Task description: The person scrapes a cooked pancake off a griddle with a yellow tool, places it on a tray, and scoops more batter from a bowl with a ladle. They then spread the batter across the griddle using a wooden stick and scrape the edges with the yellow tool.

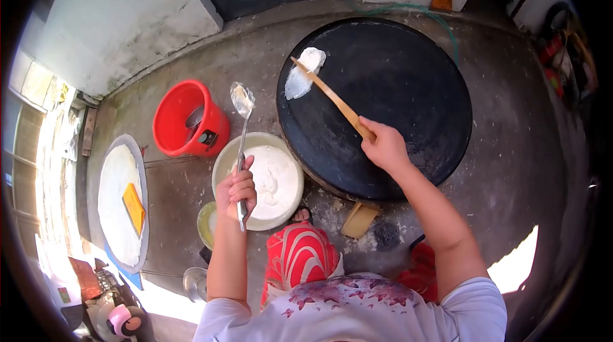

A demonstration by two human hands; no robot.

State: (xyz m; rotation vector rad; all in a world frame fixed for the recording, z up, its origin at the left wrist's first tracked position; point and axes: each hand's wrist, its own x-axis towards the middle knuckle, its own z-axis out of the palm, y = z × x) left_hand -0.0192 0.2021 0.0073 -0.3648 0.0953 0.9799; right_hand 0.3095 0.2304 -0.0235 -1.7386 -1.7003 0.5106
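My left hand [236, 190] is closed round the handle of a metal ladle [242, 102], its bowl smeared with pale batter and raised beyond the basin. Below that hand stands a wide basin [295, 205] of thick white batter [271, 179]. My right hand [385, 144] grips a wooden spatula [332, 94], which reaches across a large round black griddle [396, 67]. The spatula's far end lies over a white patch of batter [299, 83] near the griddle's left edge.
A red bucket [167, 118] with a metal utensil inside stands left of the basin. Further left, a round tray [144, 169] bears a pale flat sheet and a yellow scraper [133, 208]. A small green bowl [205, 224] and a wooden block [360, 219] sit near my legs.
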